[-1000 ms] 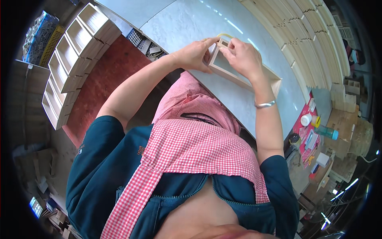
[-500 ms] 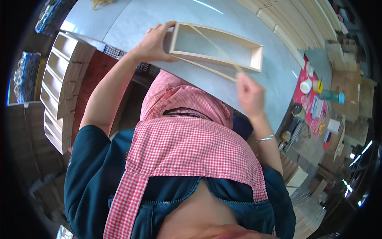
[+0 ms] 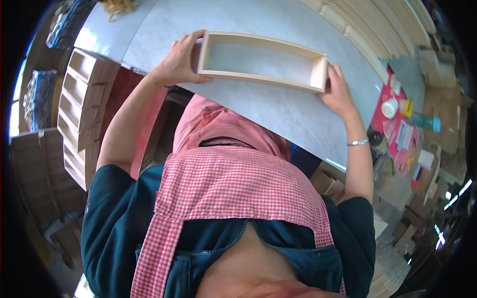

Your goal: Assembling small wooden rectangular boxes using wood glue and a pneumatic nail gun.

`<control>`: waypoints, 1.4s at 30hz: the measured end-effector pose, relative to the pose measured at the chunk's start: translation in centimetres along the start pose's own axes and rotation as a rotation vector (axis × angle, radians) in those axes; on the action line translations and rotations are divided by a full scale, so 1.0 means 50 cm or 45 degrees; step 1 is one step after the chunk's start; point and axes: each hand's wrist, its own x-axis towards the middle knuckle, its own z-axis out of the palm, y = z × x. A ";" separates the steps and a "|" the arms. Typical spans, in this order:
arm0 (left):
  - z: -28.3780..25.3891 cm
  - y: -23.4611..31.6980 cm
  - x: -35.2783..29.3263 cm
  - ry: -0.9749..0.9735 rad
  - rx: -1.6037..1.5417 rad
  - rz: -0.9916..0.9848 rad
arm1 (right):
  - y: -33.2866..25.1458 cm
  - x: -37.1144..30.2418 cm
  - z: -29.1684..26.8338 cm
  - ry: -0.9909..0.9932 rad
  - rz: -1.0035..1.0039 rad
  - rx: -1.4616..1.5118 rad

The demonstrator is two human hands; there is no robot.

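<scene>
A long, pale wooden rectangular frame [image 3: 258, 78] is held over the light grey marbled tabletop [image 3: 243, 107], and the grey surface shows through its opening. My left hand [image 3: 180, 60] grips its left short end, thumb at the near corner and fingers at the far one. At the right short end my right hand [image 3: 339, 93] is closed on the wood, fingers on the outer side. The fingertips of the right hand are partly hidden behind the end piece. I cannot make out a band across the frame's opening.
Stacked wooden boxes [image 3: 74, 107] stand at the left on a red surface [image 3: 119, 104]. A tan bundle of bands [image 3: 119, 6] lies at the far left of the table. Long wooden strips [image 3: 367, 25] line the far right, near a white jar [image 3: 389, 108] and a teal bottle [image 3: 426, 122].
My right hand was pulling a stretched tan band across the frame; now it grips the frame's right end, and the band no longer shows. The frame has shifted slightly left.
</scene>
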 end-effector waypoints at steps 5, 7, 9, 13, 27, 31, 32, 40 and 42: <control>0.005 -0.006 0.010 -0.019 0.012 -0.019 | -0.011 -0.025 0.047 0.276 -0.057 0.308; 0.007 -0.015 0.012 0.016 0.067 0.035 | -0.014 -0.020 0.058 0.326 -0.093 0.366; 0.005 -0.014 0.011 0.056 0.118 0.114 | -0.017 -0.022 0.057 0.393 -0.123 0.405; -0.025 -0.004 0.025 -0.048 -0.336 0.000 | -0.036 -0.027 0.029 0.445 0.025 0.763; -0.062 0.113 0.084 -0.855 -1.051 -0.743 | -0.040 -0.025 -0.027 0.677 0.754 0.442; -0.024 0.114 0.108 -0.389 -0.958 -0.674 | -0.028 -0.011 -0.018 0.606 0.878 0.363; -0.008 0.110 0.113 -0.261 -1.002 -0.652 | -0.018 -0.019 -0.016 0.648 0.884 0.479; 0.016 0.100 0.178 -0.110 -1.180 -0.653 | -0.012 -0.045 -0.006 0.649 0.878 0.864; 0.017 0.102 0.178 -0.115 -1.195 -0.629 | -0.010 -0.044 0.000 0.631 0.829 0.778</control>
